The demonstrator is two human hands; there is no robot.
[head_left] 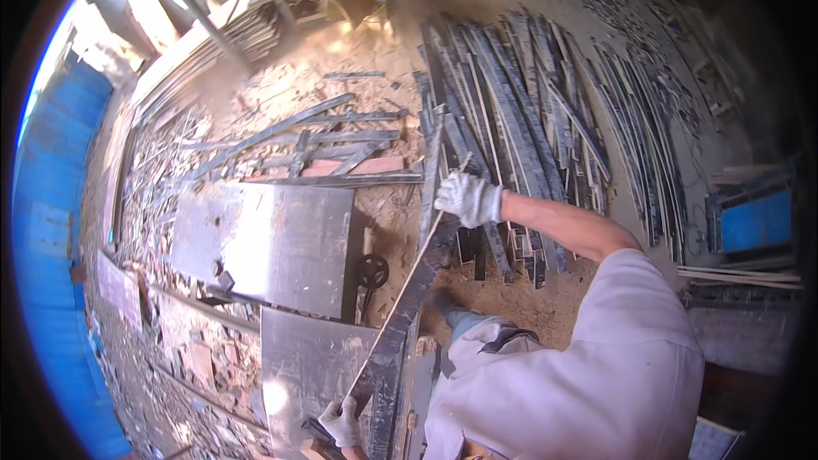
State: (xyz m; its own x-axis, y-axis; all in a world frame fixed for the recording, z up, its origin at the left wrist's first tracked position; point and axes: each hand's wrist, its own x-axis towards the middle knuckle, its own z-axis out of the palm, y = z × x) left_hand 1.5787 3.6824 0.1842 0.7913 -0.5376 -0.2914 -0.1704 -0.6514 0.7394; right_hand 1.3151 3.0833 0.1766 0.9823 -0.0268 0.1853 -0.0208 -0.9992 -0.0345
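Head view: one long dark plank (407, 307) with a thin pale strip along its edge, lying lengthwise from the metal bench (281, 238) out toward the heap of similar slats (528, 119) on the sawdust floor (358, 51). Right hand (467, 198), gloved, closed around the far end; left hand (341, 422), gloved, gripping the near end. Judged stiff, light, splintery; best held at both ends.
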